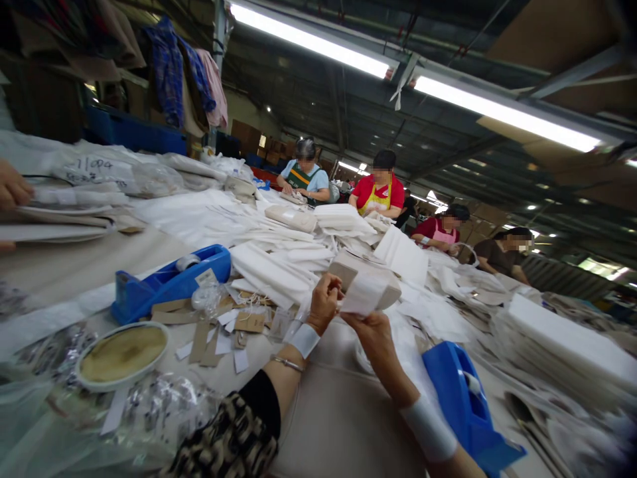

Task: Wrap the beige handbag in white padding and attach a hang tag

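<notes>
A beige folded piece, perhaps a pouch [391, 282], has a white sheet [365, 293] around its near part. It is raised in front of me above the table. My right hand [371, 335] is closed on its lower edge, thumb along the sheet. At the left edge of the piece, my left hand [326, 302] has its fingers curled in a pinch. Whatever lies between those fingertips is hidden. White strips are stuck round both my wrists, and a bracelet sits on the left one. Beneath my forearms lies a flat beige panel [343, 411].
A blue tape dispenser [169, 282] stands left, another blue dispenser [462, 405] right. Cardboard tags [251, 322] lie near a round tub [124, 355]. White foam sheets [279, 269] heap ahead; a stack [562, 338] stands right. Co-workers sit beyond; another person's hand [12, 186] shows left.
</notes>
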The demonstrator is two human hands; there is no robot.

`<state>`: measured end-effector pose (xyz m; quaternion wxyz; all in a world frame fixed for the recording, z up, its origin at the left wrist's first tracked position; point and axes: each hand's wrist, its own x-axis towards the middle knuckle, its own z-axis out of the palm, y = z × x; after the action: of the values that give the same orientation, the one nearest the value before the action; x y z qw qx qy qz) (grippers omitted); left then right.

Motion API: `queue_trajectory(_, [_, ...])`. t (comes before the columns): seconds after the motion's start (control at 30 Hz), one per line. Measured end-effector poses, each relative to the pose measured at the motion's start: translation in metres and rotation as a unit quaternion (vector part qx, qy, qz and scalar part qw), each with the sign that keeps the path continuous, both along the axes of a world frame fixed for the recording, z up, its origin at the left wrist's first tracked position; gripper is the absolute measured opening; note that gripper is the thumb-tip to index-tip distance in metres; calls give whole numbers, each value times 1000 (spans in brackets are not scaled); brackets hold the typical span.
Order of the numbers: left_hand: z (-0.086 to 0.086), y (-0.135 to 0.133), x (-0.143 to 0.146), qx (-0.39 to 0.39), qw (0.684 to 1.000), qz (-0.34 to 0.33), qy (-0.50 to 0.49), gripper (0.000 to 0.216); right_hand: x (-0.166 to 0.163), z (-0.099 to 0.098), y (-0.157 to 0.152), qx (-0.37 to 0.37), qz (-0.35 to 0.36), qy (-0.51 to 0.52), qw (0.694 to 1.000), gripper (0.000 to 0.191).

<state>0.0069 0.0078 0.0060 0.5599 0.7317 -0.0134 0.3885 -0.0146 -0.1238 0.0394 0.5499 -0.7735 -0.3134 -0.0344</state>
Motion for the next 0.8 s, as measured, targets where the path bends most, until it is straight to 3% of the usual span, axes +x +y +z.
queue_trajectory(0.1, [-3,-3,-1,95,992,-20,83,23,-36,0,-25,-39,72,-114,990,23])
queue_trajectory(0.17, [-5,-8,-3,171,975,-30,138,19,-60,-3,-40,-94,118,-219,964,28])
queue_trajectory(0.33, [-10,-20,-9,342,904,-51,251,16,-101,-21,-57,-191,97,-371,904,31])
queue_trajectory(0.53, [-8,-23,-8,454,846,-58,274,27,-114,-37,-61,-219,97,-407,881,31])
queue_trajectory(0.8, [-9,-25,-6,499,822,-47,272,29,-118,-40,-65,-234,89,-438,863,32])
